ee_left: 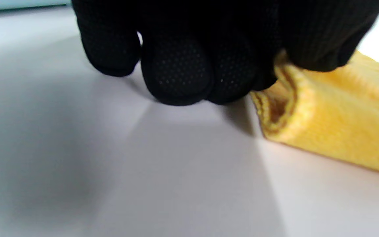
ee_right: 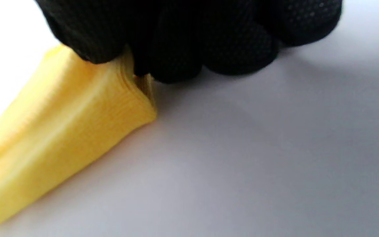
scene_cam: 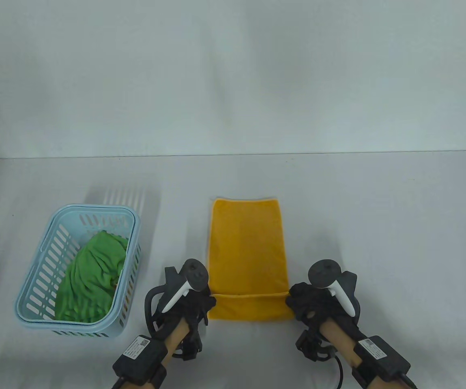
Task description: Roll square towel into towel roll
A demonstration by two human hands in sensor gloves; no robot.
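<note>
A yellow towel (scene_cam: 247,247), folded into a long strip, lies flat mid-table with its near end turned over into a first fold (scene_cam: 251,307). My left hand (scene_cam: 202,302) pinches the fold's left end; up close the curled black fingers (ee_left: 176,72) pinch the doubled yellow edge (ee_left: 288,98). At the fold's right end my right hand (scene_cam: 297,302) pinches in the same way, fingers (ee_right: 176,49) curled over the folded towel corner (ee_right: 137,95). Both hands sit low on the table at the towel's near end.
A light blue slatted basket (scene_cam: 38,296) holding a crumpled green cloth (scene_cam: 91,279) stands to the left of my left hand. The table's far edge (scene_cam: 233,154) runs beyond the towel, with a grey backdrop behind it.
</note>
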